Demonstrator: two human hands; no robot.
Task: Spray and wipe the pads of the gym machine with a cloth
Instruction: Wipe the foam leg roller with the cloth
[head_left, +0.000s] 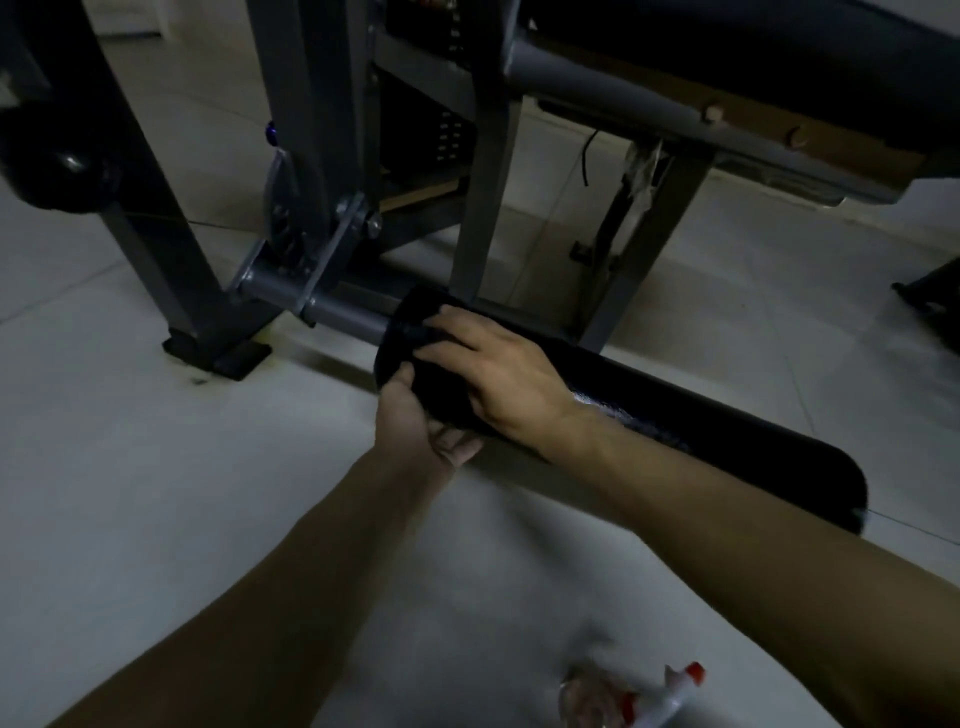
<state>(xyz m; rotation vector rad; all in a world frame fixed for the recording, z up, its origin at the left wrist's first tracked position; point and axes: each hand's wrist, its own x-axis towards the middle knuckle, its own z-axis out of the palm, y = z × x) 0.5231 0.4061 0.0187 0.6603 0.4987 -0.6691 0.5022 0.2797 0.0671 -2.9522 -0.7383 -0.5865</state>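
Note:
A long black roller pad (701, 415) of the gym machine lies low across the middle, mounted on a grey steel bar (343, 312). A dark cloth (441, 387) is wrapped over the pad's left end. My right hand (493, 374) presses on the cloth from above, fingers spread over the pad. My left hand (415, 415) cups the pad and cloth from below, thumb up its near side. A wet sheen shows on the pad just right of my right wrist. A clear spray bottle (639, 696) with a red-and-white nozzle lies on the floor at the bottom.
The machine's grey frame (483, 182) and uprights rise behind the pad, with a black seat pad (753, 47) at top right. Another black roller (57, 161) sits at the far left. Pale floor tiles (130, 493) spread around.

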